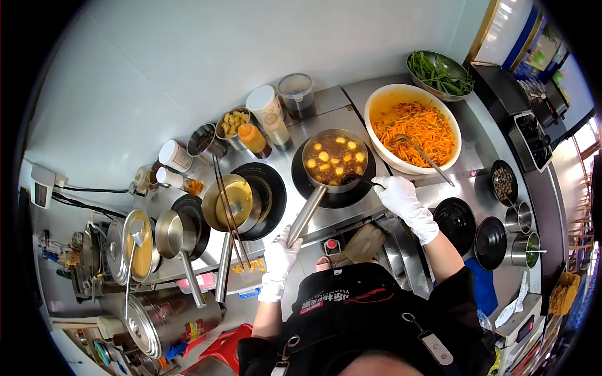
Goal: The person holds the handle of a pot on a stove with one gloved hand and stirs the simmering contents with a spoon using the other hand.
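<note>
My left hand [281, 258], in a white glove, is closed around the long metal handle of a saucepan [308, 213]. The saucepan sits on a round black burner plate [300, 182]. Brown liquid with several yellow round pieces [323, 156] fills it. My right hand [397, 195], also gloved in white, grips the handle of a dark spoon [362, 180]; its bowl dips into the liquid at the pan's right side. To the left, a second pan [213, 210] with yellowish liquid stands by another black plate, and long chopsticks [227, 210] lie across it.
A white bowl [371, 125] of shredded orange food with a metal spoon [433, 164] stands right of the saucepan. Behind are a bowl of greens [439, 74], squeeze bottles [253, 139] and tubs. Black bowls [490, 243] lie at right, a small pan [174, 235] at left.
</note>
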Motion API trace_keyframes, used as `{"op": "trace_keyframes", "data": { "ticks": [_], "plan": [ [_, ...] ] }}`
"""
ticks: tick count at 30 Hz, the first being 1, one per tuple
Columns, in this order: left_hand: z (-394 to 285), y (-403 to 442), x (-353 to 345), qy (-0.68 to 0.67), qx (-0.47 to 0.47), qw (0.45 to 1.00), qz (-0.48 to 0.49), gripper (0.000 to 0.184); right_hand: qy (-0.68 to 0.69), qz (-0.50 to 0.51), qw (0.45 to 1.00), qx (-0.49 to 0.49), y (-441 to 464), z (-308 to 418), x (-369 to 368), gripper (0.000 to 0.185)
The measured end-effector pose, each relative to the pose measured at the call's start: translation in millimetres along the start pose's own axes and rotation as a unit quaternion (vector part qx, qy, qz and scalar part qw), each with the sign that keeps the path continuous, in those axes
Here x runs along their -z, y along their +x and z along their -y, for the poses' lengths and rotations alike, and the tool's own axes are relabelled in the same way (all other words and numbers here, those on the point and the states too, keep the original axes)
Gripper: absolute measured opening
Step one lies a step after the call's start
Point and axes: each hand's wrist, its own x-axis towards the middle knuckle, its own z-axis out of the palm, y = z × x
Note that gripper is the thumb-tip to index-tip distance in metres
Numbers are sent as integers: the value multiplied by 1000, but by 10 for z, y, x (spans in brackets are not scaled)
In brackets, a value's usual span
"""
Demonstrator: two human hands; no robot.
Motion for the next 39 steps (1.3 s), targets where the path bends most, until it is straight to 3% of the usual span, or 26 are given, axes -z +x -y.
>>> {"op": "trace_keyframes", "data": {
  "ticks": [11, 19, 27, 35, 39],
  "plan": [
    [16, 6, 3, 13, -28, 999, -15, 55, -11, 72, 997, -35, 262, 186, -631, 29],
    [31, 7, -3, 18, -36, 999, -17, 57, 58, -54, 995, -55, 385, 467, -1158, 28],
    [35, 2, -25, 13, -43, 999, -23, 56, 59, -77, 993, -70, 710, 480, -1256, 29],
    [16, -15, 3, -9, -44, 999, -31, 54, 63, -111, 990, 57, 721, 93, -808, 29],
    [31, -5, -12, -11, -61, 997, -43, 53, 58, -86, 992, 67, 657, -82, -304, 25]
  ]
}}
